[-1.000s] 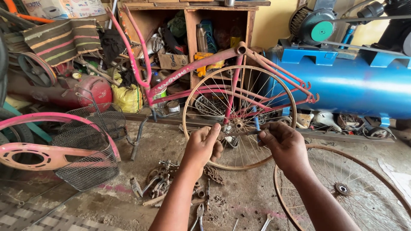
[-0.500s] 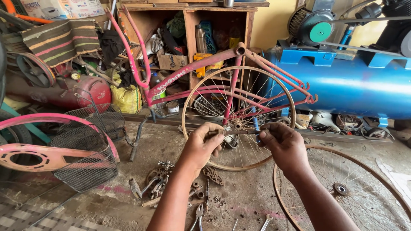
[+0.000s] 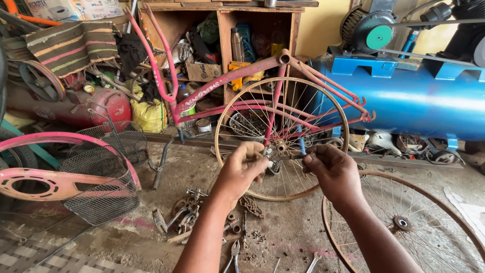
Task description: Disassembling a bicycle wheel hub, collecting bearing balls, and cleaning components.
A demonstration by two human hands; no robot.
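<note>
At the far left a pink metal bicycle mudguard (image 3: pixel 60 139) curves over a grey wire-mesh basket (image 3: pixel 101 187) lying on the dirty concrete floor (image 3: pixel 293 232). Right of the basket, near the person, a scatter of rusty nuts, chain bits and small hand tools (image 3: pixel 202 217) lies on the floor. Behind it a pink steel bicycle frame (image 3: pixel 227 83) leans against a wooden shelf unit (image 3: pixel 217 30) packed with odds and ends.

The left hand (image 3: pixel 242 169) has its grip clenched, thumb and fingertips pinched on something small at the hub; what it is cannot be told. The hub belongs to a bare rusty spoked wheel rim (image 3: pixel 230 111) standing upright in the middle, in front of the frame. The right hand (image 3: pixel 331 172) is just right of the hub, its grip closed on a thin blue-handled tool (image 3: pixel 301 146) that stands up between the spokes.

At the near right a second rusty spoked wheel (image 3: pixel 429 202) lies flat on the floor. Far right stands a blue cylindrical compressor tank (image 3: pixel 419 106).
</note>
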